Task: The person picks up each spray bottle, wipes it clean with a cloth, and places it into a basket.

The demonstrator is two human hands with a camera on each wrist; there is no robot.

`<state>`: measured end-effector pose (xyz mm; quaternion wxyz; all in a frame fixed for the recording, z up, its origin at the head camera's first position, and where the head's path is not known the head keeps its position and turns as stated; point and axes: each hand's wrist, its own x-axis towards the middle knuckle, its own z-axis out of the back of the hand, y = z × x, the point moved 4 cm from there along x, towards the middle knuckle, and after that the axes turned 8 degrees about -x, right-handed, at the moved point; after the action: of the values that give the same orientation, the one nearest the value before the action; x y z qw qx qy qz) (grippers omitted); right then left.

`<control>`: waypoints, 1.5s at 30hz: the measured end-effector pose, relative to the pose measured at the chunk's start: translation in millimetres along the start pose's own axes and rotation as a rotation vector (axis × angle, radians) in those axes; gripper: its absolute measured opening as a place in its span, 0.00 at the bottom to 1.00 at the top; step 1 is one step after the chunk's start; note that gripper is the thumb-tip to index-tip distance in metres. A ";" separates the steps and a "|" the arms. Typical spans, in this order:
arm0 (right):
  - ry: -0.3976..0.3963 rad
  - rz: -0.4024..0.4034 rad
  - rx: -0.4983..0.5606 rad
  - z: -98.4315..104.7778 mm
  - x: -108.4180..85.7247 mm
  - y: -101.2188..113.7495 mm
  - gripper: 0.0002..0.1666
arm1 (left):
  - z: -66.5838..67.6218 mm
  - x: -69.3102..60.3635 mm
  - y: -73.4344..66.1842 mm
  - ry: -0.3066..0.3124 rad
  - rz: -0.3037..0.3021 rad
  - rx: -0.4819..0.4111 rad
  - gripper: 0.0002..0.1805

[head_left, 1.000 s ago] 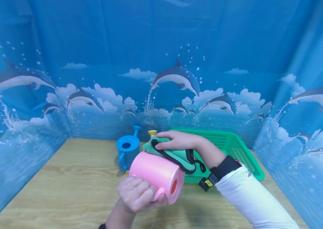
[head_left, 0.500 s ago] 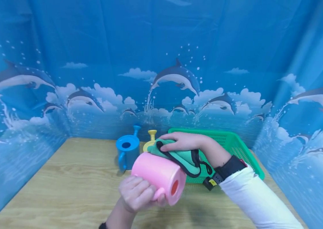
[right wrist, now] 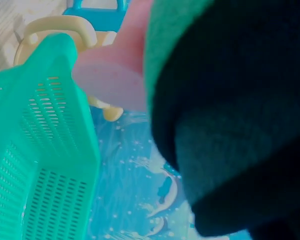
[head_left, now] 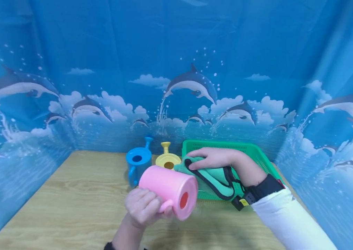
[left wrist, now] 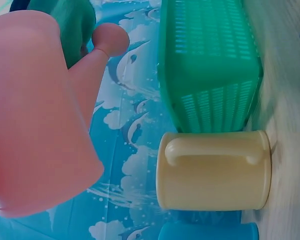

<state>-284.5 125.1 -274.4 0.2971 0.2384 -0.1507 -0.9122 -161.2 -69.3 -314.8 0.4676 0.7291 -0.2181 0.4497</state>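
Note:
A pink watering can (head_left: 164, 185) is held tilted on its side above the table, its bottom with a red circle facing the near right. My left hand (head_left: 143, 207) grips its handle. My right hand (head_left: 215, 160) holds a green cloth with black edging (head_left: 213, 178) just right of the can; in the head view I cannot tell whether cloth and can touch. The left wrist view shows the can's spout (left wrist: 92, 75) with its round pink head beside the green cloth (left wrist: 75, 27). In the right wrist view the cloth (right wrist: 230, 150) fills the right side.
Behind the can stand a blue watering can (head_left: 139, 163) and a yellow watering can (head_left: 167, 159) on the wooden table (head_left: 79, 201). A green perforated basket (head_left: 254, 149) sits at the back right, partly behind my right arm. A dolphin-print curtain (head_left: 151, 41) surrounds the table.
My right hand has moved to the right with the cloth, off the top of the pink can. The pink can and my left hand have shifted slightly left. More of the yellow can shows.

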 end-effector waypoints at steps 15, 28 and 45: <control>-0.031 0.013 -0.099 -8.9 12.9 12.7 0.32 | 3.3 0.7 -0.4 -0.027 0.019 0.003 0.29; -0.124 -0.025 -0.344 -12.4 26.3 35.7 0.25 | 4.4 -0.1 2.9 -0.030 0.008 0.032 0.30; -0.019 0.121 -0.079 -3.1 20.5 17.3 0.29 | 4.4 4.8 4.2 -0.100 0.024 0.016 0.30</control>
<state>-289.3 98.6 -276.9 0.3596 0.2084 -0.1317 -0.9000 -159.9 -74.5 -309.3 0.4451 0.7516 -0.2461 0.4200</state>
